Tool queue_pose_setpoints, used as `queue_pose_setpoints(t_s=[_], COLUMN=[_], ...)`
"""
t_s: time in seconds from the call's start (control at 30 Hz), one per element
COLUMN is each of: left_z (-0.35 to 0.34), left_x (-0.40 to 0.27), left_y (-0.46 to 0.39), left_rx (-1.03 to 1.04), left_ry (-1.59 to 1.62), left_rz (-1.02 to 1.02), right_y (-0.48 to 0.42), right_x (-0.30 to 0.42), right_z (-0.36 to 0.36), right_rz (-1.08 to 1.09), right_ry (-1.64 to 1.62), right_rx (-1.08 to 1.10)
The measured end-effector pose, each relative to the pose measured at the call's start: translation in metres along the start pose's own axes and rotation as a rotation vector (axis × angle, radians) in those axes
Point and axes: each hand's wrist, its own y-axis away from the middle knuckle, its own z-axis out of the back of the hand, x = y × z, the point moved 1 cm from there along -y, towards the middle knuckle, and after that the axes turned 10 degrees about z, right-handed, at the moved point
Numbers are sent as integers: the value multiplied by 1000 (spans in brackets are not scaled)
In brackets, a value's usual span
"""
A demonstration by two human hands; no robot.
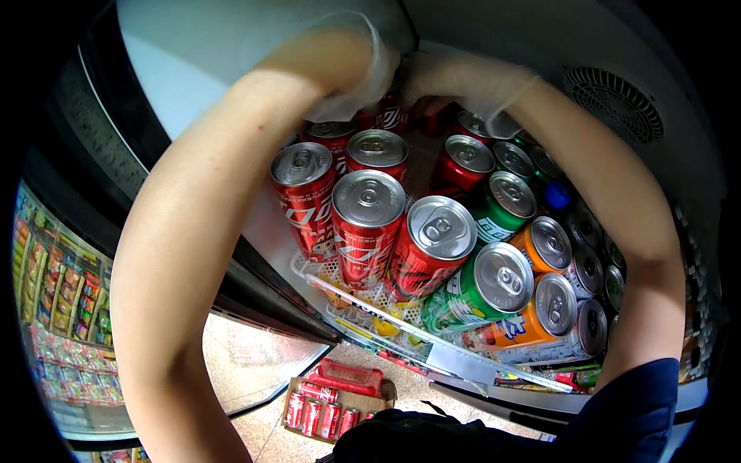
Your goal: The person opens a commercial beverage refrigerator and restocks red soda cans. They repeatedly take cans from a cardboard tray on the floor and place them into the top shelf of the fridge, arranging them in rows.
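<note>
Both my hands reach to the back of a refrigerator shelf in loose translucent plastic gloves. My left hand (362, 78) is blurred above the rear Coca-Cola cans, its fingers mostly hidden by the wrist and glove. From the other side my right hand (446, 81) bends its fingers down among red cans at the back; whether it grips one is hidden. Closer to me stand upright red cans (369, 228), a red can with darker artwork (431, 249), green cans (480, 289) and orange Fanta cans (541, 307). A perforated white shelf (414, 185) shows between the rows.
A clear rail with a white label holder (461, 363) edges the shelf. On the floor, an open cardboard tray (341, 393) holds several red cans. The glass door (260, 359) is swung out at left. A round fan grille (613, 104) sits in the right wall; packaged snacks (63, 283) lie beyond.
</note>
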Motion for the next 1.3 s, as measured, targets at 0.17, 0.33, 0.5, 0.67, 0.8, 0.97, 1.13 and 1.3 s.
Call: queue_pose_setpoints(t_s=[0.17,0.33,0.5,0.67,0.8,0.97,1.13,1.3], left_z=[11,30,36,16,9,-1,-5,-7], left_x=[15,13,-4,-28,-39,-38,-39,-47], left_y=[7,36,93,147,160,162,166,173], left_rx=[-14,-34,-105,-123,-180,-228,-266,-302], left_ry=[-7,-74,41,282,249,313,330,453], left_rz=[-36,-120,-119,-46,-18,-15,33,110], right_y=[31,23,35,52,52,57,72,86], right_x=[54,40,50,67,66,68,79,86], right_z=[-17,-32,-31,-47,-46,-31,-14,-19], right_rz=[2,87,288,213,176,175,240,216], right_ry=[-77,-90,88,306,226,225,73,-22], right_rx=[180,270,385,183,142,-41,-193,-313])
